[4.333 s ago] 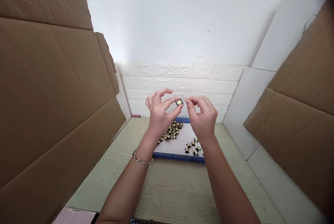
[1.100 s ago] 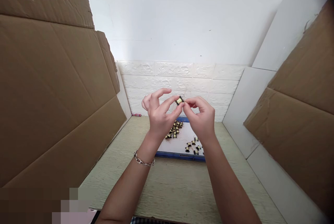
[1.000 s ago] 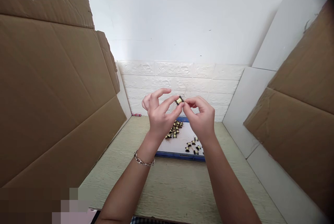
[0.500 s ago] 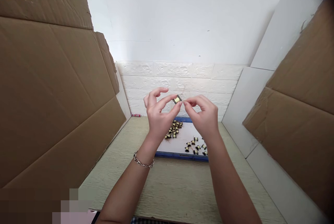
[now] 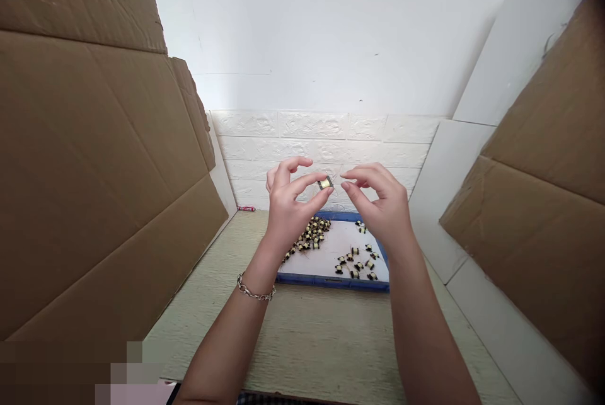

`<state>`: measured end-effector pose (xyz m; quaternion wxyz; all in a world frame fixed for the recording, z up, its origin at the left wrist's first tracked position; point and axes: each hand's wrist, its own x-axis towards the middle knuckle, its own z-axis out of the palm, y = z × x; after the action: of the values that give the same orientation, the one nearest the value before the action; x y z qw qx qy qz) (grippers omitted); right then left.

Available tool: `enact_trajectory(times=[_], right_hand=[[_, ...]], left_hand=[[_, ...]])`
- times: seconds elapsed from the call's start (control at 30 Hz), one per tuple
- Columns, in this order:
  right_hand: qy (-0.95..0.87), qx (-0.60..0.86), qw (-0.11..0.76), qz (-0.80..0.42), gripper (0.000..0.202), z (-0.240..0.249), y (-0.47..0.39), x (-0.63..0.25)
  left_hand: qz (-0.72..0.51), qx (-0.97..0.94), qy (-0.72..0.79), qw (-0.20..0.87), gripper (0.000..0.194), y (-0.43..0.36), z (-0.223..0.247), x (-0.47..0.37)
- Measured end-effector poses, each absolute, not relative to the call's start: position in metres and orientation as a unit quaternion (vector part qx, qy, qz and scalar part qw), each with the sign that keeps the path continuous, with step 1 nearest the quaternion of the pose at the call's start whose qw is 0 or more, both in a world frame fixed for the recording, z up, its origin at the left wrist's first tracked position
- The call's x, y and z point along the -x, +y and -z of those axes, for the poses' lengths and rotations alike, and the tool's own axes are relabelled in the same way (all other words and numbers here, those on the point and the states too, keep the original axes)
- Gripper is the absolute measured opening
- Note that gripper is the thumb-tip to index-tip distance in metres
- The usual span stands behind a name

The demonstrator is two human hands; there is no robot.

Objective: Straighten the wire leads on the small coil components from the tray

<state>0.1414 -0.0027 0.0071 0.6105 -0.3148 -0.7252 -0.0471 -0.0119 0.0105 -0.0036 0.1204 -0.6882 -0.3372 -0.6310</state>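
Your left hand [image 5: 289, 206] has a small taped coil bobbin [image 5: 325, 184] pinched between thumb and forefinger, just past the middle of the frame. The bobbin sits right at the fingertips: the forefinger touches its upper edge and the thumb its lower right corner, while your other fingers stay clear of it, bent and spread. Your right hand [image 5: 385, 200] is just to the right, apart from the bobbin, its thumb and forefinger pointing toward it with a narrow gap between their tips; you cannot tell from this view whether a fine wire lies there.

The bobbin you hold is blocky, with pale yellow tape around its middle and dark flanges at both ends. It is tilted, its right end slightly higher, and its pins are too small to make out clearly.

Below your hands, at the lower centre of the frame, a blue-rimmed tray [image 5: 331, 281] with a white bottom lies on the pale green bench [image 5: 321, 342]. Inside it, a heap of similar bobbins [image 5: 316, 228] with thin reddish wires fills the left part, partly behind your left hand, and more loose bobbins [image 5: 355, 251] are scattered on the right.
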Motion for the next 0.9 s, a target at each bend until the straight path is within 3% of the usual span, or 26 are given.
enact_trajectory(times=[0.3,0.57,0.9], right_hand=[[-0.726,0.309,0.587,0.180,0.010,-0.002,0.006,-0.138],[-0.664,0.307,0.568,0.378,0.009,0.010,0.016,-0.133],[-0.635,0.304,0.570,0.424,0.009,0.014,0.019,-0.126]], left_hand=[[0.626,0.712,-0.319,0.016,0.012,0.011,0.002,0.012],[0.604,0.661,-0.279,-0.346,0.013,0.025,0.005,0.018],[0.575,0.596,-0.241,-0.507,0.008,0.023,0.001,0.018]])
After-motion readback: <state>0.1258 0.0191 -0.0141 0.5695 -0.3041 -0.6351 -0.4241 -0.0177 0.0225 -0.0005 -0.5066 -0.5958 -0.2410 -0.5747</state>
